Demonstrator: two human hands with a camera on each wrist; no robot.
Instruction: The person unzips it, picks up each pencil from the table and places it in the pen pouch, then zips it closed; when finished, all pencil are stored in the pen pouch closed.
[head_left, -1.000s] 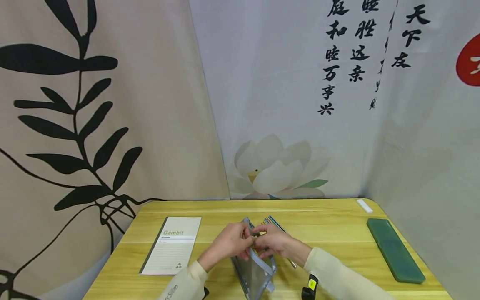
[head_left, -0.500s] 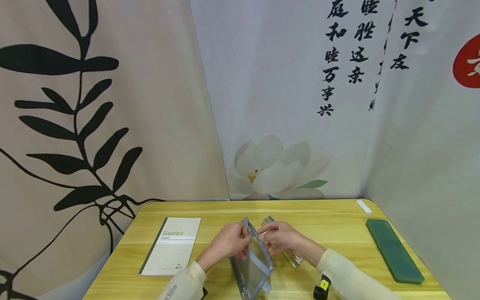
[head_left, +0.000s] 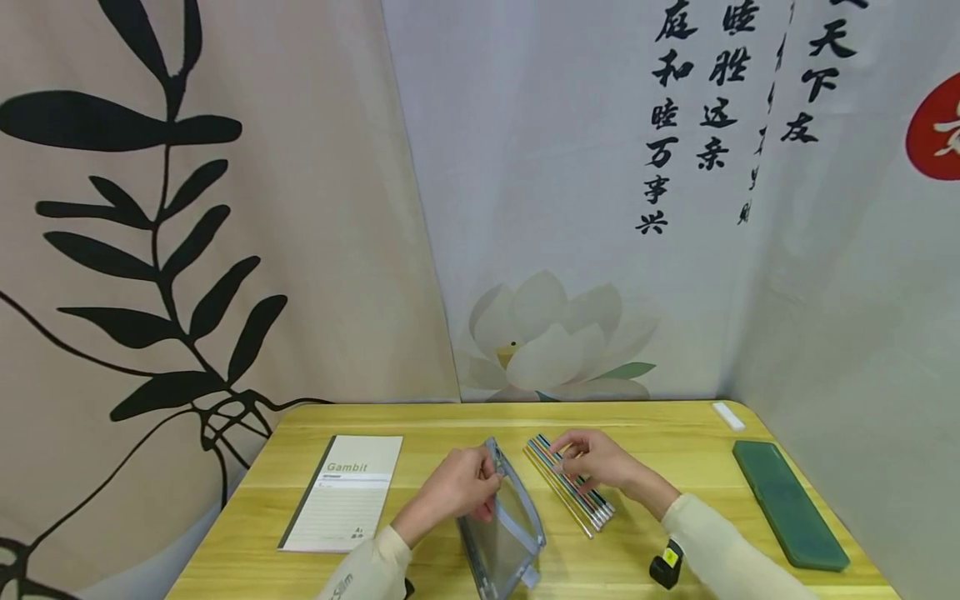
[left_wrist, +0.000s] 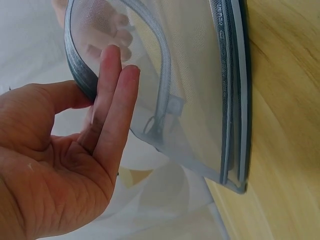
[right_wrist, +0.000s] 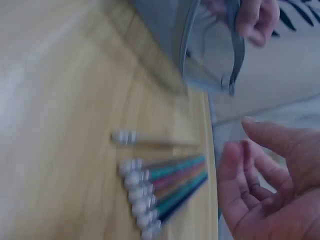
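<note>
Toward the near side of the table (head_left: 675, 454), the grey mesh pouch (head_left: 498, 546) is gaping, the left hand (head_left: 459, 483) pinching its rim between thumb and forefinger, presumably keeping the mouth open; the right hand (head_left: 600, 461) is hovering by the pencils (head_left: 566, 486), thumb parted from loosely bent fingers, holding nothing; versus 0.5 s ago, it is sitting farther from the pouch, exposing more pencils

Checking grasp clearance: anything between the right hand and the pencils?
Nothing visible. The right hand hovers over the pencils; the mesh pouch, its edge pinched by the left hand, is off to their left.
</note>
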